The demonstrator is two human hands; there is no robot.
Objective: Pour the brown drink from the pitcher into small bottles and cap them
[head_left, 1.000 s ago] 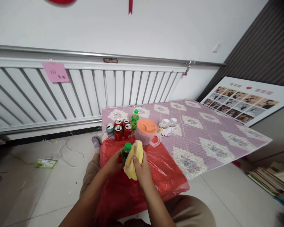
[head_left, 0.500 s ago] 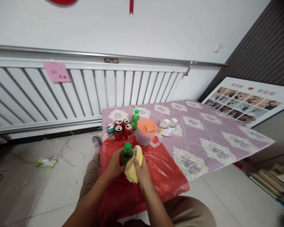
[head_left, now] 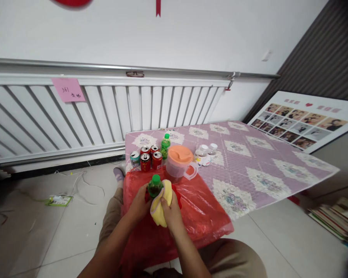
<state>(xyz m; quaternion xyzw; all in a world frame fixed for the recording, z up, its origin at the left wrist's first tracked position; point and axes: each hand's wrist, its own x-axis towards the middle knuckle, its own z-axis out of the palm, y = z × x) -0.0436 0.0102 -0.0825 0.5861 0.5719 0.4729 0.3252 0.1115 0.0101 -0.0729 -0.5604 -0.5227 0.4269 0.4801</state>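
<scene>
A green-capped plastic bottle (head_left: 156,186) stands upright in my left hand (head_left: 141,201), whose fingers wrap round its side. My right hand (head_left: 172,208) is closed on a folded yellow cloth (head_left: 159,210) with a pale purple edge, pressed against the bottle's right side. The cloth covers the bottle's lower part. Beneath both hands lies a red plastic sheet (head_left: 203,216). Just beyond them is a clear pitcher (head_left: 175,168) with an orange lid and a handle on its right.
Several drink cans (head_left: 145,162) and a second green bottle (head_left: 165,146) stand behind the sheet, left of the pitcher. Two white-capped bottles (head_left: 202,154) are to its right. A purple floral cover (head_left: 255,162) spans the table. A radiator (head_left: 110,112) runs along the wall.
My right hand has shifted the yellow cloth slightly down and left against the bottle, turning its folded edge toward the left. The left hand keeps its hold.
</scene>
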